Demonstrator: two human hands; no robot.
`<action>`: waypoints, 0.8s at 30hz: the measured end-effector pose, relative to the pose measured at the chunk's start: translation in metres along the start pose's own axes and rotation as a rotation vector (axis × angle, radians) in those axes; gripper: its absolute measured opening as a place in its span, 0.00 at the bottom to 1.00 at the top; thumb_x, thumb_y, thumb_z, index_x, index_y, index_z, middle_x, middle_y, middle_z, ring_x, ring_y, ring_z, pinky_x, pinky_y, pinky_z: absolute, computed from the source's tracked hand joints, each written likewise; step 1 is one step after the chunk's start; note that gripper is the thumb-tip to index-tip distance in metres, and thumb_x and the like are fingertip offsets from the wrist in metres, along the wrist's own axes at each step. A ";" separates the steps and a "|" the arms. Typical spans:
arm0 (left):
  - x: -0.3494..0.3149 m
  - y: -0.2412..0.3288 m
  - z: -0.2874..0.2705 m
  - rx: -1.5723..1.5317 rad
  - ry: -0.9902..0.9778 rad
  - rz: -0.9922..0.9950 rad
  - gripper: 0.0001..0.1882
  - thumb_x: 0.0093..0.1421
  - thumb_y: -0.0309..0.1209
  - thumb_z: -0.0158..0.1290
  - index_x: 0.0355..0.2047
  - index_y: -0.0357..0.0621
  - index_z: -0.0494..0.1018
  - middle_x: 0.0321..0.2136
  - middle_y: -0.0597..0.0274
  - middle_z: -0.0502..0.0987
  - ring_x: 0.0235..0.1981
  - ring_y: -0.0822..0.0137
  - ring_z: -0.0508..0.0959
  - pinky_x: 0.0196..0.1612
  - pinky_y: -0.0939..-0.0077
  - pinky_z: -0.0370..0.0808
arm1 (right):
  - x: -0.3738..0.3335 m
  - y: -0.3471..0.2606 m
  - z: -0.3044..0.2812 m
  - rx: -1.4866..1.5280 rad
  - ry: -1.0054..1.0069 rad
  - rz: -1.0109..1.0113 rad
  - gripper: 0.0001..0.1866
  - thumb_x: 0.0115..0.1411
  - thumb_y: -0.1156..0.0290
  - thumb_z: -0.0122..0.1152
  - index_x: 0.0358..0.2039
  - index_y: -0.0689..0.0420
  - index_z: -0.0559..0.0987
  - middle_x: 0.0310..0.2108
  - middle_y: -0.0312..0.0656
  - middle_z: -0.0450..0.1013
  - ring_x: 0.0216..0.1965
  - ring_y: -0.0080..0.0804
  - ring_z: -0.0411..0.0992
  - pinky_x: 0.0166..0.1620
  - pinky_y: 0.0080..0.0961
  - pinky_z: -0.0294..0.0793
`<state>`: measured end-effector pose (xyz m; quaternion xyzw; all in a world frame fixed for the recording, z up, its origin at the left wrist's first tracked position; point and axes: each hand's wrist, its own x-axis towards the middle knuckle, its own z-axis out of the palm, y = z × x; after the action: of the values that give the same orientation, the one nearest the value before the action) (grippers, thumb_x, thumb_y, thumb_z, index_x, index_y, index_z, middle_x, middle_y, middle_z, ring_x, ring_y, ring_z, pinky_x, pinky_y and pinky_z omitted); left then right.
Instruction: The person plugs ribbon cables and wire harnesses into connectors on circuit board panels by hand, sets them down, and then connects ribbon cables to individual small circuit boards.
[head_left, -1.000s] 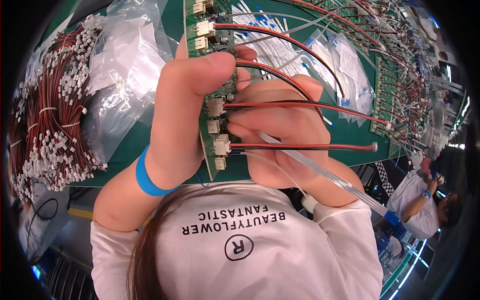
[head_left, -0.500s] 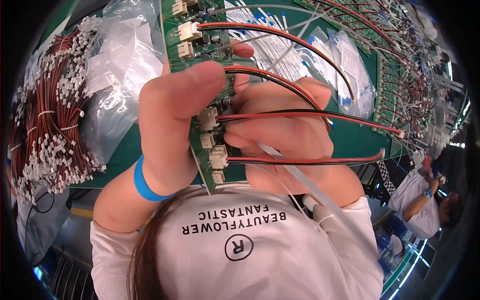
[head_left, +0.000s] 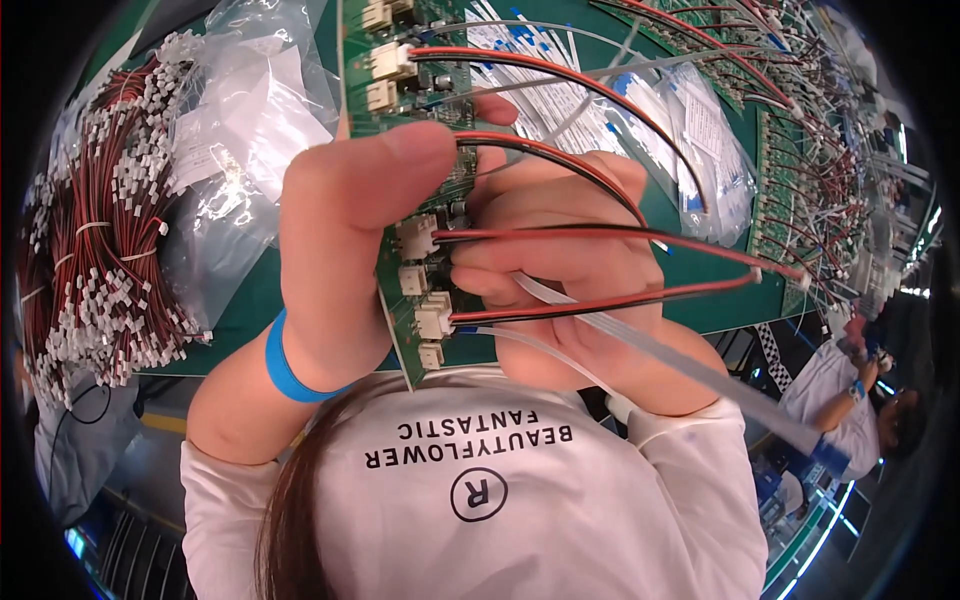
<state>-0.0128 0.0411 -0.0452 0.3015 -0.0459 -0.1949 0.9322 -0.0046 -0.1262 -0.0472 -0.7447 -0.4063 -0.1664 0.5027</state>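
A green circuit board point(head_left: 400, 325) with cream connectors point(head_left: 417, 237) is held upright on its long side in front of me. My left hand point(head_left: 340, 210) grips it, thumb across the front face and fingers behind. Several red-and-black wire leads point(head_left: 550, 62) are plugged into the board and trail to the right. My right hand point(head_left: 590, 262) is closed at the board's right edge, its fingertips pinching a flat white ribbon cable point(head_left: 680, 362). The cable's blue-tipped free end hangs to the lower right. The pinched end is hidden by the fingers.
On the green table point(head_left: 250, 295), a tied bundle of red-and-black leads point(head_left: 115, 185) lies left, beside a clear plastic bag point(head_left: 245, 115). Loose ribbon cables point(head_left: 525, 80) lie behind my hands, near another bag point(head_left: 720, 160). Wired boards point(head_left: 785, 190) line the right. Another person point(head_left: 825, 400) sits beyond.
The board's top has shifted slightly right. The lowest red-and-black lead has swung upward at its free end. The ribbon cable's blue-tipped end now shows at the lower right. Both hands keep their grip.
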 end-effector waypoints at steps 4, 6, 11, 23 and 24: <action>-0.002 0.002 0.000 -0.011 -0.047 -0.004 0.23 0.61 0.37 0.35 0.50 0.30 0.60 0.47 0.51 0.68 0.45 0.63 0.71 0.52 0.70 0.66 | 0.002 -0.005 0.005 -0.115 0.093 -0.067 0.10 0.40 0.75 0.64 0.27 0.57 0.76 0.27 0.39 0.73 0.31 0.36 0.72 0.38 0.28 0.64; -0.006 0.003 0.001 -0.017 -0.071 -0.001 0.23 0.61 0.37 0.35 0.50 0.30 0.59 0.47 0.51 0.67 0.45 0.63 0.71 0.51 0.70 0.66 | 0.011 -0.017 -0.006 -0.239 -0.049 -0.105 0.10 0.39 0.75 0.65 0.25 0.58 0.76 0.25 0.40 0.72 0.29 0.36 0.72 0.38 0.29 0.64; 0.004 0.004 0.025 0.395 0.289 -0.123 0.28 0.59 0.40 0.28 0.51 0.29 0.60 0.50 0.51 0.66 0.50 0.63 0.68 0.54 0.71 0.64 | 0.005 0.001 0.000 -0.088 0.001 -0.016 0.09 0.39 0.69 0.62 0.25 0.54 0.76 0.23 0.35 0.72 0.28 0.34 0.71 0.36 0.28 0.60; 0.004 0.004 0.026 0.223 0.263 -0.118 0.25 0.60 0.38 0.34 0.52 0.32 0.58 0.49 0.49 0.66 0.47 0.62 0.70 0.53 0.70 0.66 | 0.010 -0.005 -0.005 -0.050 0.006 -0.013 0.09 0.35 0.81 0.61 0.21 0.56 0.76 0.23 0.38 0.70 0.25 0.32 0.69 0.33 0.25 0.66; 0.004 0.004 0.026 0.206 0.251 -0.107 0.25 0.60 0.38 0.34 0.52 0.32 0.58 0.49 0.49 0.66 0.47 0.62 0.70 0.53 0.69 0.66 | 0.010 -0.007 -0.007 -0.092 -0.060 -0.003 0.09 0.34 0.81 0.60 0.20 0.56 0.76 0.22 0.37 0.70 0.25 0.32 0.69 0.33 0.25 0.65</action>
<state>-0.0130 0.0289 -0.0221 0.4196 0.0671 -0.1994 0.8830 -0.0023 -0.1271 -0.0332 -0.7711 -0.4142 -0.1635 0.4552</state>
